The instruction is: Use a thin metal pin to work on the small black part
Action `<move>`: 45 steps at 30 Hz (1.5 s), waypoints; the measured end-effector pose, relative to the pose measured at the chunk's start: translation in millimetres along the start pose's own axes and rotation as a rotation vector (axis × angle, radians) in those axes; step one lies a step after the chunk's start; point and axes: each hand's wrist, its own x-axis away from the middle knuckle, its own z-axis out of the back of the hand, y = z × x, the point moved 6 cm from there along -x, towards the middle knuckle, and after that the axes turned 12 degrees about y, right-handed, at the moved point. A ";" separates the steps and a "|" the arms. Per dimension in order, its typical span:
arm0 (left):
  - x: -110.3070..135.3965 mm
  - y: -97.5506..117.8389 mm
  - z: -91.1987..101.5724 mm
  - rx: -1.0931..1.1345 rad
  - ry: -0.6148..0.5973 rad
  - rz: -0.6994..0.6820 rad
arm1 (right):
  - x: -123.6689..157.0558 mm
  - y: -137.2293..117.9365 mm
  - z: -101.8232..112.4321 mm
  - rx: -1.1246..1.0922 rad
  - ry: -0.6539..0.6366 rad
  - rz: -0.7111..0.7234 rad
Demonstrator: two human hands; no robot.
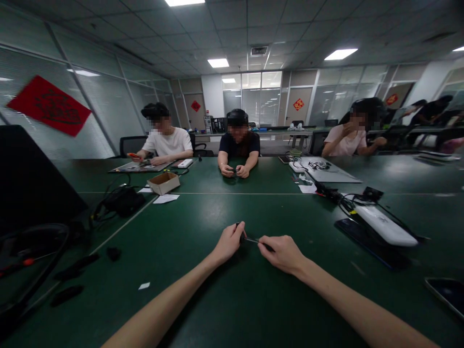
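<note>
Over the middle of the green table, my left hand is closed around a small black part, whose kind I cannot make out because the fingers cover most of it. My right hand grips the dark handle of a thin screwdriver. Its slim metal shaft points left and reaches the black part. Whether the tip sits in a screw is too small to see. Both hands are close together, thumbs on top.
A small cardboard box and a white paper slip lie ahead on the left. Black cables and dark pieces are nearer left. On the right are a white power bank and phones. Three people sit across the table.
</note>
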 end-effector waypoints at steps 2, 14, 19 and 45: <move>0.2 2.2 0.1 -0.027 0.001 -0.020 | 0.3 1.0 -0.8 0.000 0.006 0.006; -1.5 4.1 -3.8 -0.110 0.046 -0.165 | 1.5 0.1 1.0 0.133 0.003 0.032; 1.6 6.2 -2.9 -0.127 0.075 -0.163 | 2.5 -0.8 0.0 0.130 -0.010 0.024; 9.7 13.0 -5.4 -0.170 -0.003 -0.188 | 0.5 12.2 -0.5 0.006 0.067 -0.115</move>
